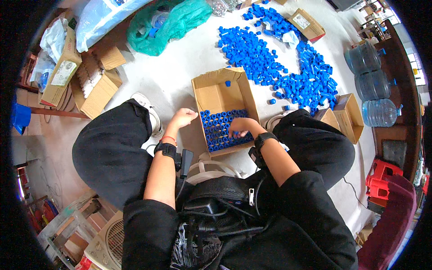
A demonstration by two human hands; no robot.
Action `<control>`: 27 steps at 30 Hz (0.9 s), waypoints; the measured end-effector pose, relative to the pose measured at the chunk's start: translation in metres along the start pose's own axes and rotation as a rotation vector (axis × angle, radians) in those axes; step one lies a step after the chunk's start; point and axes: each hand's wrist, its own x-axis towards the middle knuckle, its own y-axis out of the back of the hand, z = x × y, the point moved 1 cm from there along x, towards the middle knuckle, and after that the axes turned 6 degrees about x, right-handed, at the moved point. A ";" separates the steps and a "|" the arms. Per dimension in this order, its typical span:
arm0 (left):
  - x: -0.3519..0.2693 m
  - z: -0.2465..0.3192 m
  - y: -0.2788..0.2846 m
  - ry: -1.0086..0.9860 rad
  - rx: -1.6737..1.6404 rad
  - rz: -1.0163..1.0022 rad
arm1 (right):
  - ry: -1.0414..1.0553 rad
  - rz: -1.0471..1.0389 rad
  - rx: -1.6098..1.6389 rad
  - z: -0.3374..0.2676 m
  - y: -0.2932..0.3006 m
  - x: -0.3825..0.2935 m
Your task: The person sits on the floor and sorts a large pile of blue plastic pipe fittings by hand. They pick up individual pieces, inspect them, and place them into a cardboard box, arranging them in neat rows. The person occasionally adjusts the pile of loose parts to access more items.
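An open cardboard carton stands on the floor between my knees. Rows of blue plastic pipe fittings fill its near part, and one loose blue fitting lies at the far end. My right hand is inside the carton, low over the rows, fingers bent and slightly blurred; whether a fitting is in them is hidden. Just outside the left wall, my left hand has curled fingers with the tips close to the rim. I cannot tell whether they touch the cardboard or hold anything.
A large heap of blue fittings spreads across the floor beyond the carton. Small cartons and water jugs stand at right. A green sack and an open carton with white pieces lie at left. A red plastic stool is far right.
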 end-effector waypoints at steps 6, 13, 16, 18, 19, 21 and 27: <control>0.001 0.004 -0.025 -0.018 0.090 0.110 | 0.464 0.567 -0.231 0.019 0.027 0.030; -0.012 0.006 -0.026 -0.024 0.076 0.215 | 0.668 0.994 -0.185 -0.009 0.029 0.059; -0.013 0.001 -0.033 -0.067 0.064 0.339 | 0.773 0.956 0.017 -0.026 0.027 0.068; -0.009 -0.004 -0.034 -0.073 0.005 0.298 | 0.748 0.889 0.045 -0.034 0.027 0.074; -0.008 -0.005 -0.035 -0.048 -0.044 0.265 | 0.720 0.842 0.054 -0.038 0.027 0.078; -0.007 -0.006 -0.037 -0.082 -0.089 0.265 | 0.702 0.838 -0.060 -0.043 0.025 0.083; -0.012 -0.006 -0.036 -0.084 -0.124 0.287 | 0.693 0.925 -0.248 -0.044 0.019 0.094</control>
